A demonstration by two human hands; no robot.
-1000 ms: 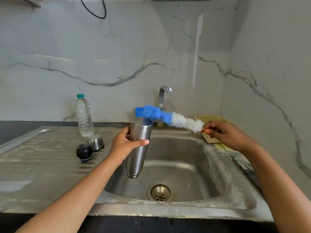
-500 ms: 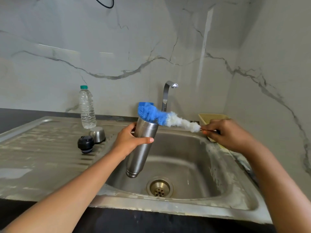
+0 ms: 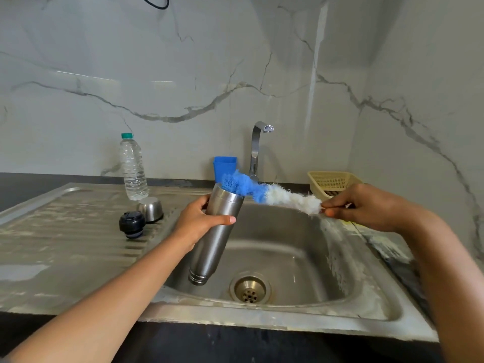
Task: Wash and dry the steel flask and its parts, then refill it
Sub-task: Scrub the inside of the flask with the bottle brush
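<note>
1. Ribbed stainless-steel draining board (image 3: 65,231), left part of the bench: a clear plastic water bottle with a green cap (image 3: 132,167) stands upright at its back edge.
2. Just in front of the bottle: a small domed steel cup lid (image 3: 150,209), mouth down, and touching its front-left side a black plastic stopper (image 3: 132,224).
3. Left hand (image 3: 197,222): grip clenched around the upper body of the cylindrical brushed-steel flask (image 3: 214,237), thumb across the front. Flask is held in the air over the left side of the steel sink basin (image 3: 288,247), tilted, open mouth up and toward the back, base down near the round drain (image 3: 250,289).
4. Blue-and-white fluffy bottle brush (image 3: 264,193): blue tip is at the flask mouth, partly inside; the white portion runs right toward the other hand.
5. Behind the flask: a blue square plastic cup (image 3: 225,165), and a chrome curved tap (image 3: 258,148).
6. Right hand (image 3: 366,206): grip pinched on the brush's handle end, fingers closed; the handle itself is mostly hidden.
7. Right rear corner: a pale yellow perforated plastic basket (image 3: 332,180), partly behind the right hand.
</note>
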